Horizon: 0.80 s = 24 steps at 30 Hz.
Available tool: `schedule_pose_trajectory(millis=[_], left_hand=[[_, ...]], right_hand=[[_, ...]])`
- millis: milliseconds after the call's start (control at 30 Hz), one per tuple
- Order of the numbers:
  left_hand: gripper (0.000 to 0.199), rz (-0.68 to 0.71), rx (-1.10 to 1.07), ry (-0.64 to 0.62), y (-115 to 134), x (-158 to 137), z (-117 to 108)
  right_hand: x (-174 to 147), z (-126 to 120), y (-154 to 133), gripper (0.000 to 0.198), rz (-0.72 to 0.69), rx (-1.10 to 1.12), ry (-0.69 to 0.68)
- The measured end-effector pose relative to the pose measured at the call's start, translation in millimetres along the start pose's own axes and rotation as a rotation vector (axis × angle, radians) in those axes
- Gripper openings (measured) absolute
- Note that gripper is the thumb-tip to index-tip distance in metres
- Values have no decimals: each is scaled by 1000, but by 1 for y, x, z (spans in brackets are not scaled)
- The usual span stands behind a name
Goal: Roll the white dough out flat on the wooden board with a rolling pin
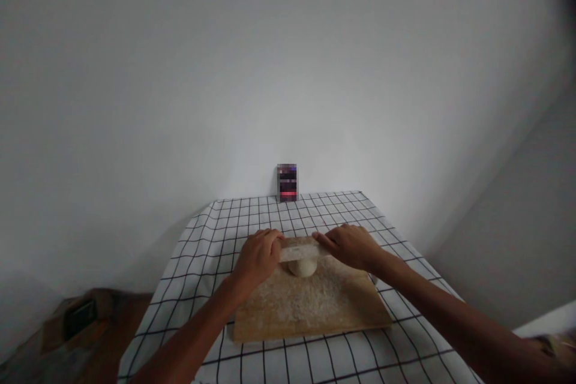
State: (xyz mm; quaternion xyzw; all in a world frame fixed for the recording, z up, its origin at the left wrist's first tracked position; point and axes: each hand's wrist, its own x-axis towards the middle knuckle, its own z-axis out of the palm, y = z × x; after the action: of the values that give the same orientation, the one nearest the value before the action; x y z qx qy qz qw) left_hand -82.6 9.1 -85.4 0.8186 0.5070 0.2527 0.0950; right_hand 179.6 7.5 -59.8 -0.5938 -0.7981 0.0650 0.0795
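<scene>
My left hand (260, 255) and my right hand (350, 245) are closed around the two ends of a flour-dusted rolling pin (299, 252). The pin lies crosswise over a pale ball of dough (303, 267), whose near side bulges out below it. Under the dough is a wooden board (310, 312), its surface streaked with white flour. My fingers and palms hide the ends of the pin.
A white tablecloth with dark grid lines (252, 213) covers the table. At its far edge a phone-like screen (288, 183), blurred out, leans on the white wall (288, 72). An opened cardboard box (81, 318) is down at the left.
</scene>
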Motion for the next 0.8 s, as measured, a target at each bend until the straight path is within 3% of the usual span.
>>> schedule_pose_trajectory(millis=[100, 433, 567, 800], left_hand=[[37, -33, -34, 2, -4, 2, 5], [37, 13, -88, 63, -14, -3, 18], [38, 21, -59, 59, -15, 0, 20], [39, 32, 11, 27, -17, 2, 21]], right_hand=[[-1, 9, -5, 74, 70, -90, 90], [-25, 31, -14, 61, 63, -196, 337], [-26, 38, -12, 59, 86, -181, 353], [-26, 35, -17, 60, 145, -163, 263]])
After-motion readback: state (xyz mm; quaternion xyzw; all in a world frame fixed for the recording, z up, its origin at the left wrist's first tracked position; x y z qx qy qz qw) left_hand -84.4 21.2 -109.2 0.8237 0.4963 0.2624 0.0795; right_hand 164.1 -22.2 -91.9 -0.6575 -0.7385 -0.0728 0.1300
